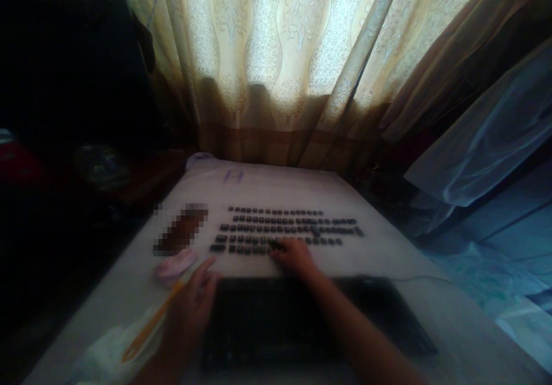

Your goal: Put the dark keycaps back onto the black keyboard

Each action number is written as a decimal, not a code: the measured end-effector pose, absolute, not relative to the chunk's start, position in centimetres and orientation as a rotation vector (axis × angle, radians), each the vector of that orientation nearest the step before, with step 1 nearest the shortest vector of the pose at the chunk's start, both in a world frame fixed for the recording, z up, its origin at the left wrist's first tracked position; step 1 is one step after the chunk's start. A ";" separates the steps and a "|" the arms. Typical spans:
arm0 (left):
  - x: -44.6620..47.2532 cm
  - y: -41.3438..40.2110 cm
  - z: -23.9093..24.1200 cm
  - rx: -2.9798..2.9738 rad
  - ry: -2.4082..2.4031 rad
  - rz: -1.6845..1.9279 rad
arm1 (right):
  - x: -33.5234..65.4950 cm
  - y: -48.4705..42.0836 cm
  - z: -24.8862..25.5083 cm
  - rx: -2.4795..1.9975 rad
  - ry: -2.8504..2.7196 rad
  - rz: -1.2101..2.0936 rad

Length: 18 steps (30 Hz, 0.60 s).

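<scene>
Black keycaps [267,228] lie in several rows on the pale table cover. My right hand [296,255] reaches over the lower rows, its fingers closed on a dark keycap [276,245] that looks tilted. Nearer to me lies a black keyboard [267,322], partly covered by my right forearm; its surface is too blurred to make out. My left hand [197,290] rests by the keyboard's upper left corner, index finger stretched out and nothing visible in it. Beneath that hand runs an orange-handled tool [149,327], its far end hidden. A pink cloth [175,264] lies just beyond.
A blurred-out brown object [183,230] lies left of the keycaps. The keyboard's cable [422,278] runs off to the right. A whitish crumpled cloth or bag [110,350] sits at the near left. Patterned curtains [280,57] hang behind the table; fabric [487,132] hangs at right.
</scene>
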<state>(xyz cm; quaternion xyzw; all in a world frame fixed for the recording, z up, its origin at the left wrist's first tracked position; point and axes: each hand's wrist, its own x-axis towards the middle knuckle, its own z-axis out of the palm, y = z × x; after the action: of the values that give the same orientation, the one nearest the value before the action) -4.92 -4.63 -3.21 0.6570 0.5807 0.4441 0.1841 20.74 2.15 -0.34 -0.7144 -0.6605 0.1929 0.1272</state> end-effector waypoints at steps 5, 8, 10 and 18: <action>-4.8 -4.7 -2.7 1.861 1.620 1.256 | 20.8 2.1 -0.6 -2.084 -1.912 0.574; -4.8 -4.7 -2.5 1.870 1.619 1.251 | 20.8 2.0 -0.8 -2.070 -1.887 0.576; -4.8 -4.7 -2.6 1.869 1.625 1.233 | 20.7 1.9 -0.8 -2.044 -1.866 0.583; -5.0 -4.5 -2.7 1.877 1.620 1.215 | 22.9 0.6 1.1 -1.860 -1.672 0.562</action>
<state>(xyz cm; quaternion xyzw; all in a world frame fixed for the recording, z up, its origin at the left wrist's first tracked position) -5.01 -4.53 -2.73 0.6675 0.5762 0.4320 0.1892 22.94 0.62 1.10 -0.6956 -0.6251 0.2101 0.2851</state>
